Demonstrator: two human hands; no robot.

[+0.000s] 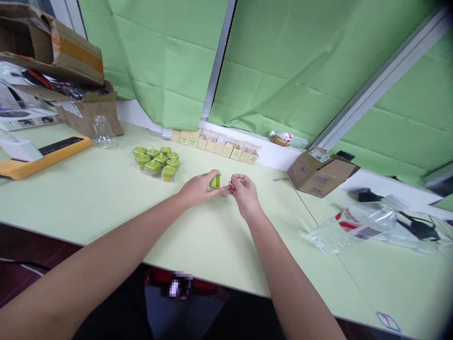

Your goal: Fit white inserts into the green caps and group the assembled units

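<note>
Left hand (198, 190) grip pinches green piece (214, 182) sideways, likely for access; right hand (245, 193) grip pinches yellowish bit (230, 182). Green-lidded tubs (153, 166) cluster toward 10 o'clock.

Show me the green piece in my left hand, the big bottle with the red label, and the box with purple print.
Green piece (214, 182): head view, on its side.
Big bottle (354, 225): head view, on its label.
Box (314, 174): head view, on its printed side.
</note>
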